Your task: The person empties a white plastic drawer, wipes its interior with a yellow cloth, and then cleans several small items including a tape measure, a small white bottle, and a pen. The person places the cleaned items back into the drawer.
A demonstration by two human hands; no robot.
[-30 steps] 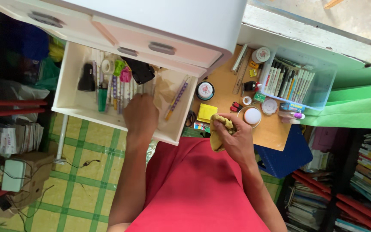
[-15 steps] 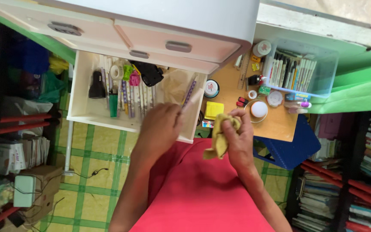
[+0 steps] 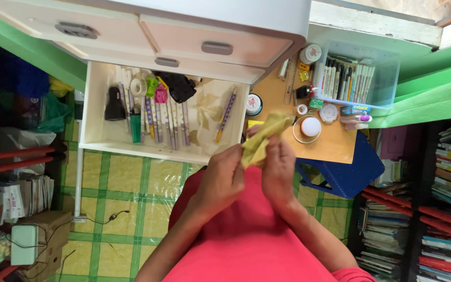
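Gripping yellow cloth, both hands.

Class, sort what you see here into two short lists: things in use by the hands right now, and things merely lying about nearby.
In use:
yellow cloth
left hand
right hand

Lying about:
open drawer with pens
clear box of markers
round white lamp
tape roll
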